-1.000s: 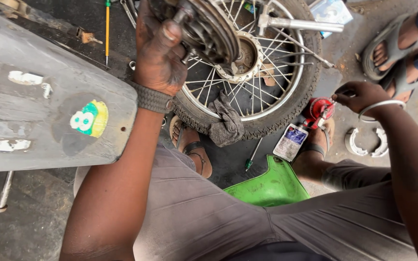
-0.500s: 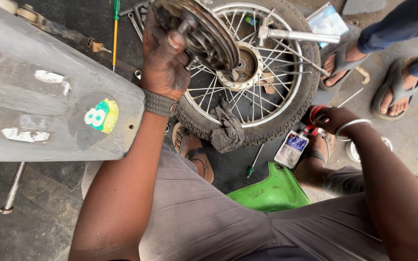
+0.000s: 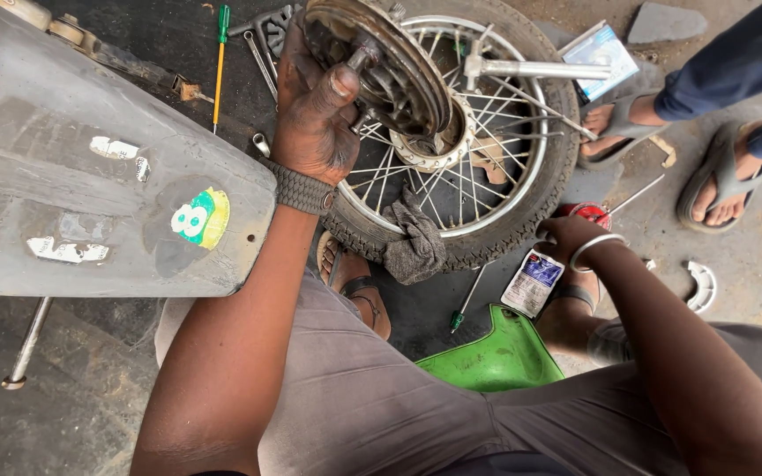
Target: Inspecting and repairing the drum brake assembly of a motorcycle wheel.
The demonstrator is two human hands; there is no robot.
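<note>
My left hand (image 3: 315,110) grips a round, greasy metal brake plate (image 3: 381,66) and holds it up over a spoked motorcycle wheel (image 3: 509,150) that lies flat on the ground. My right hand (image 3: 566,236) reaches down at the wheel's near right edge, fingers curled over a small red can (image 3: 588,213); whether it grips the can is unclear. A white sachet (image 3: 533,280) lies just below that hand. A dark rag (image 3: 414,249) drapes over the tyre.
A grey motorcycle panel with a sticker (image 3: 90,185) fills the left. A green-handled screwdriver (image 3: 220,53) and wrenches (image 3: 262,40) lie on the floor. Another person's sandalled feet (image 3: 716,189) stand at right. A green plastic part (image 3: 491,357) and brake shoe (image 3: 703,286) lie nearby.
My right hand has dropped from above the red can onto it. My left hand keeps holding the brake plate over the wheel.
</note>
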